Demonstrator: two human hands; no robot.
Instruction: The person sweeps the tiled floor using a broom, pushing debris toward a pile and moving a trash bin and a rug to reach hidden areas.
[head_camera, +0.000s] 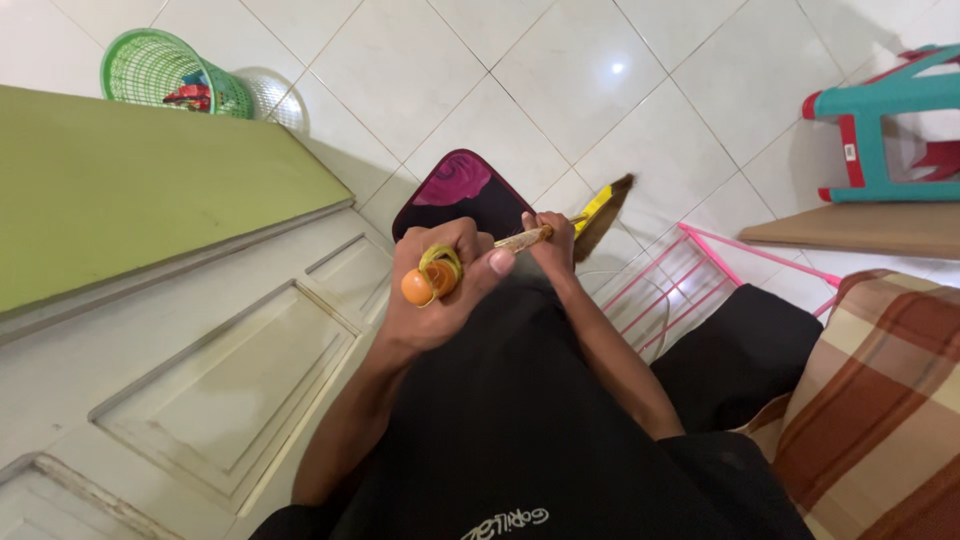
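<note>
Left hand (440, 285) fingers round broom (600, 215) handle top, right hand (552, 240) seemingly lower.

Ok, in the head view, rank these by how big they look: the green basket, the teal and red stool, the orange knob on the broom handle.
1. Teal and red stool, though partly cut off by the frame edge.
2. Green basket.
3. Orange knob, gripped in the left hand; smallest-looking even though it is nearest the camera.
</note>
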